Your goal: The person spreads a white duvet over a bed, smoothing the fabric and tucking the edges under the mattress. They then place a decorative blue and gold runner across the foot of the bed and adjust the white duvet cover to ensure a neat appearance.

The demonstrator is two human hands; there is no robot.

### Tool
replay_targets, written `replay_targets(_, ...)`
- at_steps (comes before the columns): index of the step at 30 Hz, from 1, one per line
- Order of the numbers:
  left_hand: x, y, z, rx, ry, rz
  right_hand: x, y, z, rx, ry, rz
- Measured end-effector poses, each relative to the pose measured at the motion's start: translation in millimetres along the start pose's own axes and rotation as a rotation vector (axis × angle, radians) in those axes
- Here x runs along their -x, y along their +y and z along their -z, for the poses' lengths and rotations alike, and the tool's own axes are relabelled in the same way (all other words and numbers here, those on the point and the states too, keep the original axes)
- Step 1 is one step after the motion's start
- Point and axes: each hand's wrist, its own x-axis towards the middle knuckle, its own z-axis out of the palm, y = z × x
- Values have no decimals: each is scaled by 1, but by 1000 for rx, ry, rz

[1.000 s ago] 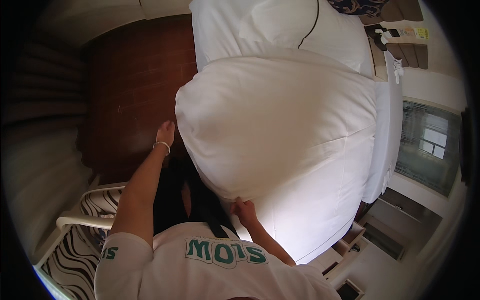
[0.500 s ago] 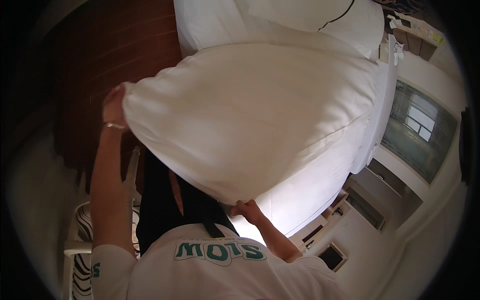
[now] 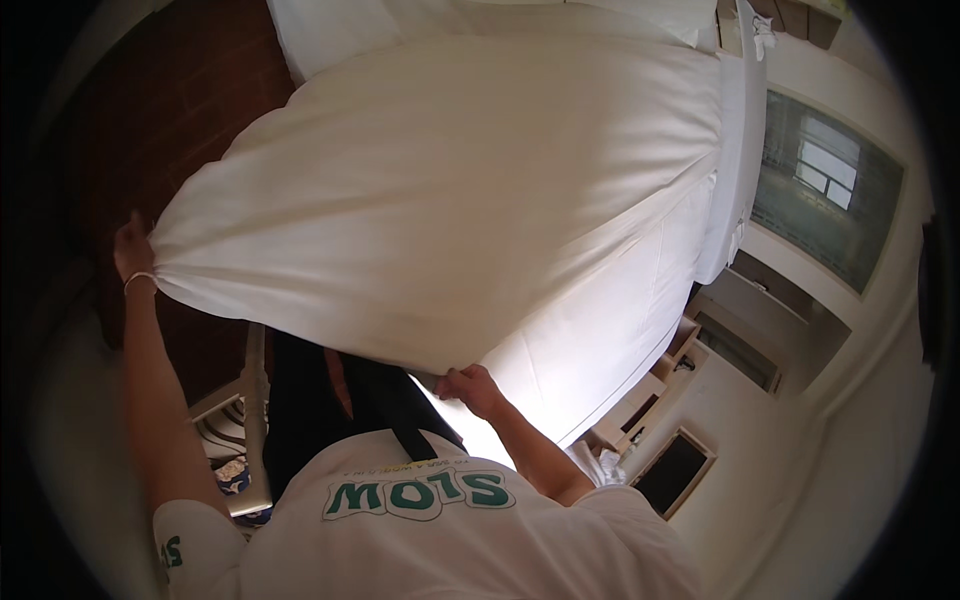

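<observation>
A wide white bed sheet [image 3: 440, 180] spreads over a bed, its near edge lifted and pulled toward me. My left hand [image 3: 133, 248] is closed on the sheet's corner at far left, and creases fan out from that grip. Closer to my body, my right hand [image 3: 472, 388] pinches the same near edge. Between the two hands the edge runs in a shallow curve. Below and right of it shows the bed's pale side [image 3: 610, 300], brightly lit near my right wrist. The fingertips of both hands are partly hidden by cloth.
Dark reddish-brown flooring [image 3: 190, 120] lies to the left. A white headboard [image 3: 738, 150] stands at the bed's right end, with a window-like glass panel [image 3: 830, 185] in the wall beyond. A patterned chair [image 3: 225, 430] is by my left arm. Wooden shelving [image 3: 640, 405] is at right.
My left hand has moved outward to the left and slightly down, drawing the sheet's corner tighter. My right hand keeps its hold on the edge. The view has shifted a little.
</observation>
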Motion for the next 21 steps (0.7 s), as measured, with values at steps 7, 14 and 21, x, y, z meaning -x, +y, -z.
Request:
replay_targets(7,121,256,-32,222,34,-1151,-2,9,-16,-154,269,76)
replay_targets(14,175,318,-16,300,-433,-1052,66,-32,-37,-103,326,456)
replay_targets(21,100,252,-96,-192,-214,-810,4,46,3,-72,323,207)
